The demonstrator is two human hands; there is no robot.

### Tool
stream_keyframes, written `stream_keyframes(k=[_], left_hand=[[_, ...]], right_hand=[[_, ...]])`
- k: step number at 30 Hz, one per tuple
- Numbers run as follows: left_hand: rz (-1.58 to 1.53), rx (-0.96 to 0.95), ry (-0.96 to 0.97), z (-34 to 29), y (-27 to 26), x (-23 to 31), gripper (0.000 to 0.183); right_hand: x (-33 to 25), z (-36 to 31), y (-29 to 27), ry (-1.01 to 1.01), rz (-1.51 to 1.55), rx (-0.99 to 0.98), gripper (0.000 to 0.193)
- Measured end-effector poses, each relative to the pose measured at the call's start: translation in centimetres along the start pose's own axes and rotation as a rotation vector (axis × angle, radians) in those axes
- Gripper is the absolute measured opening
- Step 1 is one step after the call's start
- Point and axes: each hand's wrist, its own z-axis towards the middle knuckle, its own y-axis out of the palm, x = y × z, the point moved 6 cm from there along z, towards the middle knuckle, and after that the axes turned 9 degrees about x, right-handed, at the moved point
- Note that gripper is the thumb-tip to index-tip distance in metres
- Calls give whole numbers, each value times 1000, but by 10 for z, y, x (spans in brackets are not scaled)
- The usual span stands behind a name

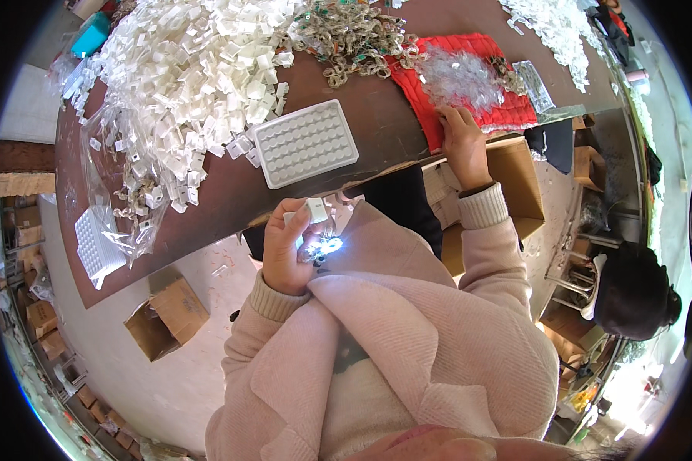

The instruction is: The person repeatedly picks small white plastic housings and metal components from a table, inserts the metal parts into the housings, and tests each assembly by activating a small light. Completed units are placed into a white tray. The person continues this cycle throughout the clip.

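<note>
My left hand [287, 250], in front of the table edge, is closed around a small white plastic casing [315, 209]. Just below the casing, at the same fingers, a small light [329, 245] shines bright bluish white; the glare hides how it joins the casing. Out over the table's near edge, my right hand [466, 146] has its fingers bent together at the border of a red quilted cloth [420, 98]. Whatever its fingertips pinch is too small to make out. Clear plastic pieces [461, 81] lie heaped on that cloth, just beyond the fingers.
A big heap of white casings [200, 69] covers the table's left. Coiled wired parts [354, 34] lie at the far middle. One white dimpled tray [306, 144] rests near the edge, another [96, 242] at far left. Cardboard boxes [178, 311] stand below; a dark-haired person [634, 292] is at right.
</note>
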Motion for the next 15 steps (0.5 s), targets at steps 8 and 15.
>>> stream_keyframes(k=[8,15], left_hand=[[-26,-19,-7,-1,-9,0,17],[-8,-38,-45,-4,-11,2,20]], right_hand=[[12,7,-15,422,232,54,13],[2,27,-21,322,117,74,19]])
